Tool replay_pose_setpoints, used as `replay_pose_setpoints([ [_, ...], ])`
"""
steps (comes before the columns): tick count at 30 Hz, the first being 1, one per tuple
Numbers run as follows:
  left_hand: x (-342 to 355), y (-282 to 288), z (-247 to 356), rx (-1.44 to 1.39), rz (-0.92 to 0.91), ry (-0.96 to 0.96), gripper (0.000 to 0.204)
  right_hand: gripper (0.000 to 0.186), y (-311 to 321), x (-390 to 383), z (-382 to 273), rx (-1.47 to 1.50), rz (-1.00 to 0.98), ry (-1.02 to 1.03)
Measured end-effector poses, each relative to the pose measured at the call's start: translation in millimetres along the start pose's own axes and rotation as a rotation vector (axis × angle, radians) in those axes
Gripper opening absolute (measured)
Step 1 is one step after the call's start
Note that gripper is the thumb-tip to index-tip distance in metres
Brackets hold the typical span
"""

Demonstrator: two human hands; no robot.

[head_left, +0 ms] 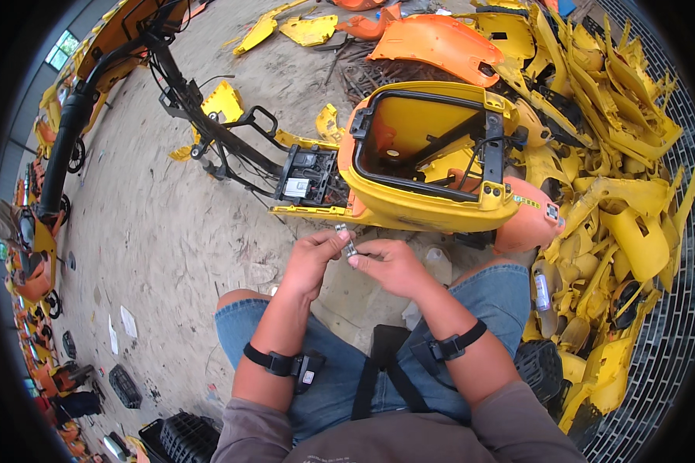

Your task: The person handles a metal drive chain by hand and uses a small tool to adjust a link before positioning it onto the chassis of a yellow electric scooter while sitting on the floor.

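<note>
Wearing blue denim (239, 332) and black arm straps (469, 335), nearest the camera. Just past the lap, holding up a small silvery metal piece (350, 249) between both hands. Pinching the upper stretch with the fingers of the left hand (314, 258), and the lower end with those of the right hand (390, 266). Slightly tilted: runs lengthwise mostly away from the lap, leaning a bit left at the far end. Can't make out a front or back to it. Facing a yellow-and-orange vehicle body (409, 208) right beyond, with a black-rimmed open bay. Off to the right, a heap of yellow panels (645, 243); farther back, a big orange panel (432, 48).
</note>
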State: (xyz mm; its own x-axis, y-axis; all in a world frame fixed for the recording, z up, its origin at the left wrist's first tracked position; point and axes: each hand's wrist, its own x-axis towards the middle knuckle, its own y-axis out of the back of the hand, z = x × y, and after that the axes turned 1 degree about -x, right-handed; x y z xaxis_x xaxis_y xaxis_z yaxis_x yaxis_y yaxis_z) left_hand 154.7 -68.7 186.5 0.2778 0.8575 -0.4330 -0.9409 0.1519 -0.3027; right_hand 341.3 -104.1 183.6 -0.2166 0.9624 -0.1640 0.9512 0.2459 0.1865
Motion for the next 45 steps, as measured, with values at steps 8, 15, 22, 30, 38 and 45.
replay_pose_setpoints([
  [8,-4,-3,8,0.000,0.057,-0.033,0.022,0.032,5,2,-8,0.049,-0.042,-0.013],
  [15,-5,-6,9,0.037,0.055,-0.090,0.022,0.031,6,1,-10,0.030,-0.032,-0.041],
  [22,-3,-8,9,0.048,0.002,-0.067,0.030,0.032,4,-1,-3,0.038,0.003,-0.056],
  [30,0,-7,8,-0.015,-0.037,0.000,0.036,0.030,7,0,-5,0.041,-0.018,-0.109],
  [38,1,-3,1,-0.002,-0.075,-0.038,0.032,0.029,6,-1,-6,0.025,-0.012,-0.100],
  [45,-5,-11,6,0.067,-0.080,-0.157,0.022,0.030,4,-1,-1,-0.025,0.042,0.036],
])
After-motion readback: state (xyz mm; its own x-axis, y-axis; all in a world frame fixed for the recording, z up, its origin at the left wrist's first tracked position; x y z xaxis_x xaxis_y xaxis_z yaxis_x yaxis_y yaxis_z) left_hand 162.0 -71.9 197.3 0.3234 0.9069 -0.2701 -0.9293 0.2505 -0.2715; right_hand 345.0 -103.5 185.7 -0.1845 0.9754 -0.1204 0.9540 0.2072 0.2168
